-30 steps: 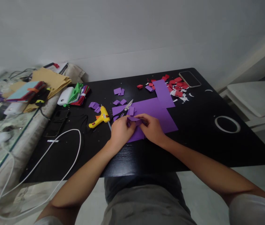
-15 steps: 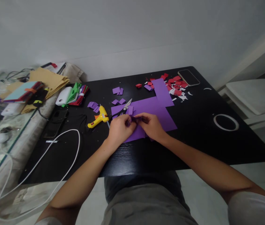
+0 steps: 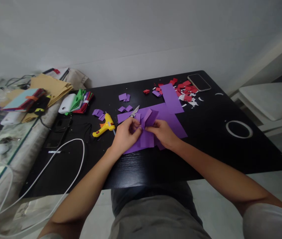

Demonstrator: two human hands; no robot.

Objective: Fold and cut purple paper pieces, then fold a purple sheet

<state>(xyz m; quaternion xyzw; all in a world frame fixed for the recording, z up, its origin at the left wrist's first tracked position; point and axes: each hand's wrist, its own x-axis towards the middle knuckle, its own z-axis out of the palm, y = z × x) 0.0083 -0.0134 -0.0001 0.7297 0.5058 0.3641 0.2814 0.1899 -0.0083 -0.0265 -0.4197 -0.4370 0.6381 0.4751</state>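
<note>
Purple and creased, the piece [image 3: 152,116] stands up between the two hands, just above the near part of the sheet [image 3: 175,124]. Left hand [image 3: 125,133]: thumb and forefinger meet in a pinch at the piece's left lower edge, the other fingers curled under. Right hand [image 3: 165,133]: thumb and fingers pinch it from the other side, low down, with the palm turned in. Gripping it low from both sides probably steadies the fold, leaving the upper panels free to stand apart. Where one panel ends and the paper beneath begins is hard to tell, purple lying on purple.

Scissors [image 3: 135,111] lie just beyond the left hand, blades pointing away, handles hidden behind the fingers; that seems a handy place for them. The glue gun [image 3: 109,122] rests to the left of that hand, nozzle away from the person, perhaps to keep the tip clear of the wrist.

Small purple squares sit in separate groups: one pile [image 3: 98,113] beside the gun, a pair [image 3: 125,109] beyond the scissors, and a stack [image 3: 123,97] farther back. Such grouping looks like sorting. A strip [image 3: 172,99] overlaps the sheet's far edge, near the red bits [image 3: 187,87] and white scraps [image 3: 194,103], which are heaped at the back of the surface [image 3: 198,152], well apart from both hands.
</note>
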